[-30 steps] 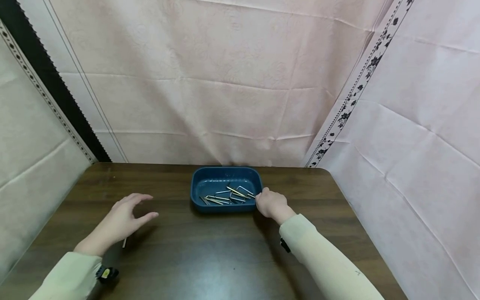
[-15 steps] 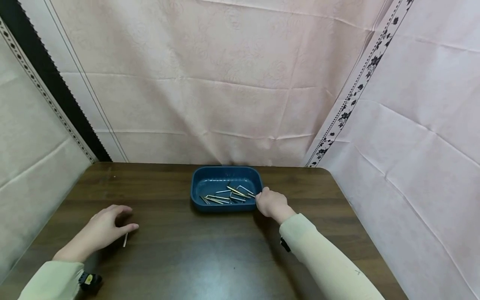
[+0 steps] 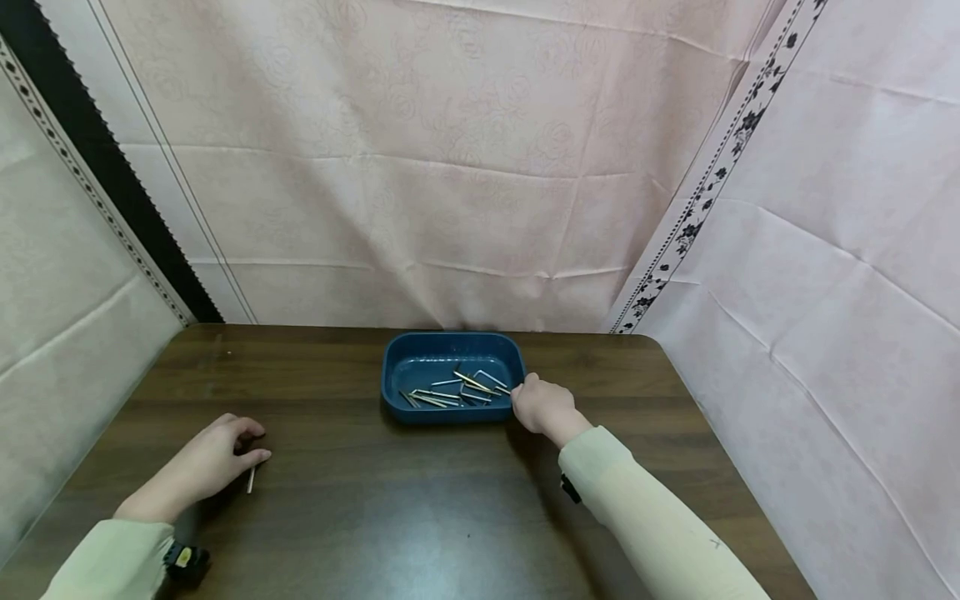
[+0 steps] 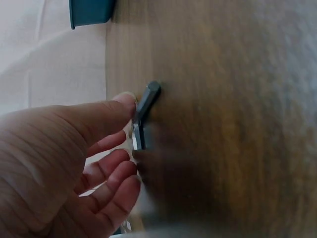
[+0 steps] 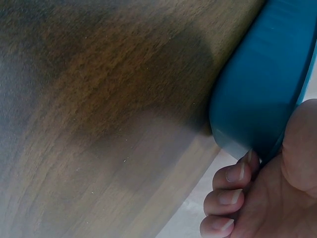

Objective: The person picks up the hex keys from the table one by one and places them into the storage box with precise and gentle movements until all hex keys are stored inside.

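Note:
On the left of the table lies a bent hex key (image 3: 251,480). In the left wrist view, the L-shaped hex key (image 4: 147,101) points one hexagonal end toward the camera. My left hand (image 3: 217,454) is low over it, fingers loosely bent. The thumb tip (image 4: 125,101) is right at the key's bend, and a gap shows between thumb and index finger in the head view. Several more hex keys (image 3: 437,400) lie in a blue tray (image 3: 420,344). My right hand (image 3: 543,407) grips the tray's right front corner, thumb on top, other fingers curled below the rim.
The tray stands near the back edge of the brown wooden table (image 3: 360,517). A pale cloth (image 3: 420,167) hangs behind the table, with more cloth at both sides.
My left hand has moved left and toward me, down over the loose hex key, and its fingers have drawn closer together. The right hand and the tray have stayed put.

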`<state>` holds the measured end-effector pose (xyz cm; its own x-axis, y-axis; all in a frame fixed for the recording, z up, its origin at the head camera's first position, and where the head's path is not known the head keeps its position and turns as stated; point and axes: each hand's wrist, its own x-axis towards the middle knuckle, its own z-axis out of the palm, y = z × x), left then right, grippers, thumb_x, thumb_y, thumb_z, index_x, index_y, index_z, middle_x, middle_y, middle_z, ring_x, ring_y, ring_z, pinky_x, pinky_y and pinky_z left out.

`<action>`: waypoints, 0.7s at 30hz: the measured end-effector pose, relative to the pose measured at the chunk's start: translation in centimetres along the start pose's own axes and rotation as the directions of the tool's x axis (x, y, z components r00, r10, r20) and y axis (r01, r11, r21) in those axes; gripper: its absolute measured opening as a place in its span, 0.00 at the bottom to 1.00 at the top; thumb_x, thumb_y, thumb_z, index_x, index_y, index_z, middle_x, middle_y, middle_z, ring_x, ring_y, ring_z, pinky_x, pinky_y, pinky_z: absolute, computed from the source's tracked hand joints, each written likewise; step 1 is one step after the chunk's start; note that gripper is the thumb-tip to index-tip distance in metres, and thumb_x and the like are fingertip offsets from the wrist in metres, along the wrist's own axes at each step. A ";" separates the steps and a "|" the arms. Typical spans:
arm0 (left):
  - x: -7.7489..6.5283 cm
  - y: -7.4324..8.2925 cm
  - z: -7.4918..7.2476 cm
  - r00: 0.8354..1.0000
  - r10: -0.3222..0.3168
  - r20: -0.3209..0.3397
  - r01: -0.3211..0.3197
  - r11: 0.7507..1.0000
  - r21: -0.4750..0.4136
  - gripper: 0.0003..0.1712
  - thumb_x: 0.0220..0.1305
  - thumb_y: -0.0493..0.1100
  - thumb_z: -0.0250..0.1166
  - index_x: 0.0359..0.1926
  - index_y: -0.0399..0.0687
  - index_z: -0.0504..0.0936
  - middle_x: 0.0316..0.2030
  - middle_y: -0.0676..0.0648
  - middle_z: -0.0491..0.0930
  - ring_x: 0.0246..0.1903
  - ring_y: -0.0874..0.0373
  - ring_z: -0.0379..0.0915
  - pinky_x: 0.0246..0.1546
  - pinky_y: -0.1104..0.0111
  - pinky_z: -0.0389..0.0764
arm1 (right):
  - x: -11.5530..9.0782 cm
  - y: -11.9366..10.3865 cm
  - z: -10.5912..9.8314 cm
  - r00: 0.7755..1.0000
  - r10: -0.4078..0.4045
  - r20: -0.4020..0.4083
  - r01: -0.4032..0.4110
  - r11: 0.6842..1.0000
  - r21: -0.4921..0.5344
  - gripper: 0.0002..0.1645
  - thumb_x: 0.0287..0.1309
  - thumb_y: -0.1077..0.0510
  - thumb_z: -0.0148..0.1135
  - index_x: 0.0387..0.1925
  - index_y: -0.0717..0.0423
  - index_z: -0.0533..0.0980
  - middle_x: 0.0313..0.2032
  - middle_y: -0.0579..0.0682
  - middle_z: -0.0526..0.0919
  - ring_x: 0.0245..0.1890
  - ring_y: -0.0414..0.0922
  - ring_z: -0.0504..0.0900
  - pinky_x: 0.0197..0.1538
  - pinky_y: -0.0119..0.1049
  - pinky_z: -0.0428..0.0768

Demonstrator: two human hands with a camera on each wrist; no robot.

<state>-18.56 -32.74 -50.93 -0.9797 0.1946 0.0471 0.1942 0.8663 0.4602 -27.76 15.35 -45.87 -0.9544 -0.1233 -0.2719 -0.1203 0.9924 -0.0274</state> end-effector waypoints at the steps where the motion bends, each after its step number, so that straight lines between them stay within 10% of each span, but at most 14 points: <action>1: 0.0 0.1 0.0 1.000 -0.009 0.006 0.009 1.000 0.000 0.22 0.56 0.46 0.71 0.45 0.34 0.79 0.39 0.41 0.75 0.38 0.46 0.73 0.38 0.50 0.74 | 0.0 0.0 0.0 1.000 0.001 -0.001 -0.001 1.000 0.005 0.22 0.73 0.47 0.36 0.41 0.60 0.69 0.31 0.53 0.70 0.22 0.50 0.74 0.25 0.42 0.73; 12: -0.6 0.3 -1.2 0.983 -0.135 0.121 0.135 0.991 0.003 0.36 0.57 0.55 0.69 0.51 0.27 0.73 0.32 0.44 0.75 0.32 0.50 0.72 0.33 0.54 0.73 | -0.1 0.0 -0.1 0.999 0.047 -0.005 -0.046 0.996 0.073 0.24 0.73 0.46 0.35 0.43 0.63 0.68 0.27 0.54 0.72 0.22 0.50 0.74 0.26 0.42 0.73; 21: -0.4 1.5 -0.6 0.991 -0.083 0.100 0.089 0.994 -0.058 0.19 0.57 0.41 0.70 0.45 0.34 0.76 0.27 0.51 0.72 0.26 0.57 0.67 0.28 0.62 0.69 | -0.2 -0.1 -0.2 0.999 0.033 0.003 -0.033 0.998 0.049 0.23 0.74 0.46 0.35 0.42 0.61 0.69 0.30 0.54 0.71 0.23 0.50 0.75 0.27 0.42 0.73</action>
<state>-17.87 -31.77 -49.71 -0.9826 0.1675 -0.0804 0.1033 0.8522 0.5129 -27.56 15.23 -45.66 -0.9571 -0.0905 -0.2751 -0.0753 0.9950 -0.0655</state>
